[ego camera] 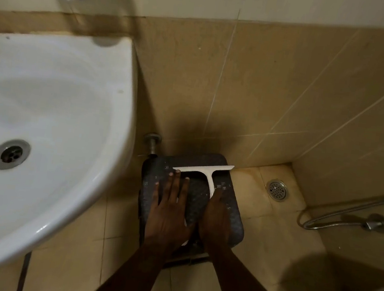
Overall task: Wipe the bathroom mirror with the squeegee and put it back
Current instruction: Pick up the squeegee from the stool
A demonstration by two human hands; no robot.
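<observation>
A person's right hand (pixel 216 217) wraps the handle end of a white squeegee (pixel 208 172), blade lying across the far edge of a dark stool (pixel 231 213) beside the sink (pixel 49 113). The left hand (pixel 170 205) is flat, fingers spread, gripping nothing, tips just short of the blade. Mirror not in view; whether it's pick-up or put-back can't be told. Risk: blade overhangs the stool's far-right edge w/ little support, so a loose hold could tip it to the floor near the drain (pixel 277 190).
</observation>
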